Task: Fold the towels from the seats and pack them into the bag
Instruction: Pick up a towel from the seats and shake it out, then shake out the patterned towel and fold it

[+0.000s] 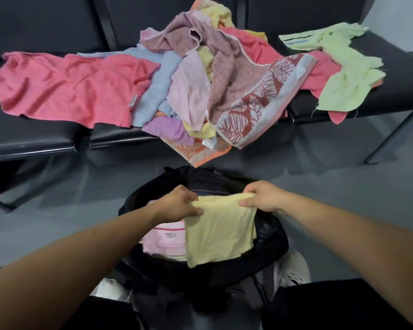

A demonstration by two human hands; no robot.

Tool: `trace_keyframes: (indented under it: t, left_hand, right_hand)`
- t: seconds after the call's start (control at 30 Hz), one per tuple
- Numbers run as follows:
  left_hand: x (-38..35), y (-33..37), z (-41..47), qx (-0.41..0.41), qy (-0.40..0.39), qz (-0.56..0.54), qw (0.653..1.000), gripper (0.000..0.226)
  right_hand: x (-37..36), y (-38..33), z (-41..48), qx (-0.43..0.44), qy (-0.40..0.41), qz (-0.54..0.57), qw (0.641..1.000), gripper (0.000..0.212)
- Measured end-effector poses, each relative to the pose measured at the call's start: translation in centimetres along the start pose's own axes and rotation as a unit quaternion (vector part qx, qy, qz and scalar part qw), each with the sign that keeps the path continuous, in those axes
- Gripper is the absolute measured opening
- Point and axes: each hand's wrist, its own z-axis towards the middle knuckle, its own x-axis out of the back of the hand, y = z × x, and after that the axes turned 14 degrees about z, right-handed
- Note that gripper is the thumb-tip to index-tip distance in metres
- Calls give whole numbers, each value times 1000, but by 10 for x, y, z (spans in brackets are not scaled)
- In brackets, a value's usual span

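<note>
Yellow folded towel [218, 232], pinched at its top corners by the left hand [180, 202] and right hand [260, 197], hangs over the open black bag [275, 236] at 6 o'clock, folded pink towels [163, 241] inside, with loose towels [200, 79] heaped on black seats [34, 135] toward 12 o'clock.

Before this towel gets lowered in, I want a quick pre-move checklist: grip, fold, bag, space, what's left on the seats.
1. Grip: left hand and right hand each pinch a top corner of the yellow towel: ok.
2. Fold: it hangs as a flat rectangle: ok.
3. Bag mouth open under the towel: ok.
4. Room beside the pink towels inside: cannot tell.
5. Seats emptied: not ok, a pile of towels lies there.
</note>
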Motion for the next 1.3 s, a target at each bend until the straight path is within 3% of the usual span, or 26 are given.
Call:
trace_keyframes:
  t: [0.1, 0.23, 0.3, 0.43, 0.57, 0.6, 0.67, 0.73, 0.83, 0.93, 0.97, 1.0, 1.07, 1.13, 1.2, 1.3]
  left_hand:
    - [-5, -10, 28, 33, -40, -28, 998, 27]
    - [-38, -23, 68, 114, 12, -85, 990, 51]
    - [-59, -31, 78, 152, 8, -158, 976, 55]
    - [-88, -36, 80, 186, -38, -294, 937, 29]
    - [-105, -47, 92, 231, -26, -335, 913, 82]
    - [-108, -50, 95, 237, -25, -347, 907, 83]
    - [-101, -40, 89, 233, -12, -332, 914, 55]
    - [-101, -34, 88, 218, 21, -337, 916, 34]
    - [-105, -32, 87, 210, 25, -379, 901, 34]
    - [-103, -29, 85, 220, 34, -440, 870, 31]
    - [-101, -28, 83, 225, 38, -433, 872, 29]
    - [-101, -29, 82, 233, 36, -393, 889, 30]
    - [-102, -32, 77, 250, 11, -291, 923, 35]
    - [-106, -34, 71, 263, -18, -235, 936, 34]
    - [-108, -37, 67, 271, -22, -233, 934, 30]
    - [-109, -40, 65, 263, -19, -262, 928, 28]
  right_hand:
    - [-13, 15, 24, -32, 12, 48, 998, 20]
    - [-36, 38, 57, -59, 110, 111, 986, 36]
    - [-45, 54, 70, -85, 109, 136, 981, 33]
    - [-54, 78, 79, -181, 67, 119, 974, 44]
    - [-68, 82, 87, -186, 51, 119, 974, 53]
    - [-72, 85, 90, -188, 57, 137, 971, 61]
    - [-80, 88, 92, -189, 58, 157, 968, 64]
    - [-85, 86, 90, -192, 68, 157, 966, 51]
    - [-87, 84, 86, -209, 86, 230, 947, 38]
    - [-87, 85, 79, -241, 51, 399, 883, 35]
    - [-88, 87, 75, -239, 65, 393, 885, 40]
    - [-90, 91, 74, -227, 86, 329, 912, 49]
    - [-94, 95, 66, -175, 141, 92, 970, 62]
    - [-99, 97, 59, -97, 140, -32, 985, 43]
    - [-103, 93, 56, -105, 78, -6, 991, 38]
    - [-106, 90, 59, -149, 49, 32, 987, 34]
